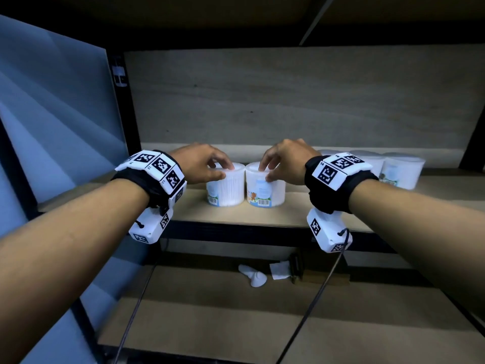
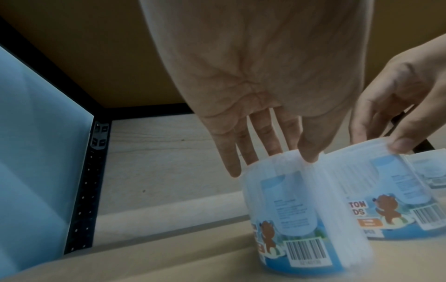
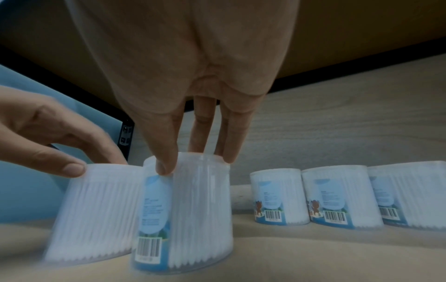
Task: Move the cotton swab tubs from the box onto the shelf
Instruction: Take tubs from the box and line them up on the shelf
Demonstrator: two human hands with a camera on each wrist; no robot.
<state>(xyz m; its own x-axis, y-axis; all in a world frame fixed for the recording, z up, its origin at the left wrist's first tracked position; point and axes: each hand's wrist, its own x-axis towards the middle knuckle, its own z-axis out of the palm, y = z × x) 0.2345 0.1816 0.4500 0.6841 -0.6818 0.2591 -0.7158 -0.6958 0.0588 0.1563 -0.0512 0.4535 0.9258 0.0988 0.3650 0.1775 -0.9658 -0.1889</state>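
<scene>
Two clear cotton swab tubs with blue bear labels stand side by side on the wooden shelf (image 1: 275,218). My left hand (image 1: 210,164) grips the left tub (image 1: 225,189) by its lid rim from above, thumb in front and fingers behind. My right hand (image 1: 278,161) holds the right tub (image 1: 265,191) the same way. In the left wrist view the left hand (image 2: 272,158) pinches the left tub (image 2: 304,219). In the right wrist view the right hand (image 3: 193,162) pinches the right tub (image 3: 188,215); the left tub (image 3: 96,211) is beside it. The box is out of view.
Three more tubs (image 3: 337,196) stand in a row at the shelf's back right, seen as tubs (image 1: 399,169) past my right wrist. A lower shelf (image 1: 236,324) holds white scraps (image 1: 256,277). A black upright post (image 2: 84,190) and a blue panel (image 1: 52,127) bound the left side.
</scene>
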